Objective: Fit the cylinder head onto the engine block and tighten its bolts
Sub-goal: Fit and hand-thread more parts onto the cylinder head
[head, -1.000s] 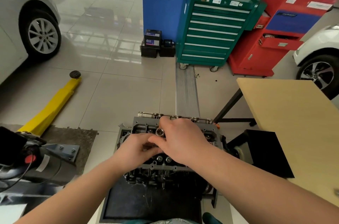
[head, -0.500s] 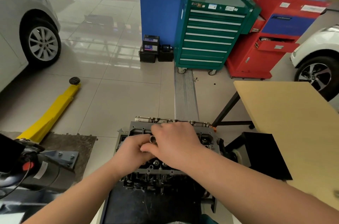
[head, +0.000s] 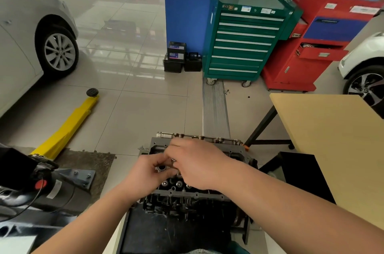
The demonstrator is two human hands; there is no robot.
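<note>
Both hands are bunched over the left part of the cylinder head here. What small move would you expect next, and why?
Probably lowering the small metal piece pinched at the right hand fingertips into a bore in the cylinder head. It sits just above the head's top face, and the left hand grips a round metal part beside it. Whether the piece is a bolt or a socket cannot be told.

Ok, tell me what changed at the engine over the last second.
Both hands slid a little toward the person along the cylinder head. The left hand now has a small metal cylinder at its fingertips; the right hand still pinches a shiny part beside it. The head, the table and the green cabinet stayed put.
</note>
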